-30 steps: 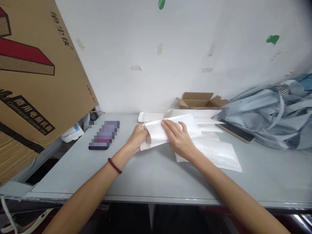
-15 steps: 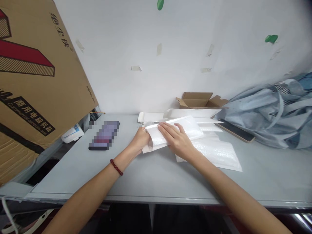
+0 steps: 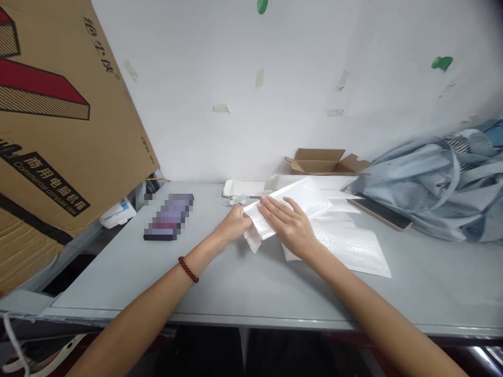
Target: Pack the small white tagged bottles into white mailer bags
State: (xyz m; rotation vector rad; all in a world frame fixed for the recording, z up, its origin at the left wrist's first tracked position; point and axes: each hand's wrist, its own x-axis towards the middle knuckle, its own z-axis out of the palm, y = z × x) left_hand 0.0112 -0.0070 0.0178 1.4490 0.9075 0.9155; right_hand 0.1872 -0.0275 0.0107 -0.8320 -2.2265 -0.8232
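A white padded bubble mailer [image 3: 306,200] is tilted above the table between my two hands. My left hand [image 3: 236,222] is closed at its left end, with fingertips hidden behind or inside the mailer. The end flap [image 3: 253,240] hangs down beside that hand. Across the upper face lie the fingers of my right hand [image 3: 291,225]; its thumb is out of sight under the mailer, which it grips. Under and to the right of this hand, more white bubble mailers [image 3: 349,246] lie on the table.
Behind the mailers are a flat white box [image 3: 243,187] and an open brown carton [image 3: 320,163]. A phone [image 3: 383,212] lies beside a blue-grey cloth bag [image 3: 424,188]. A blurred-out phone-like device [image 3: 168,217] is at left, near a large cardboard box [image 3: 78,131].
The mailer has tilted more steeply, its left end folding down. My left hand has moved slightly right and up with it; my right hand stays on its face.
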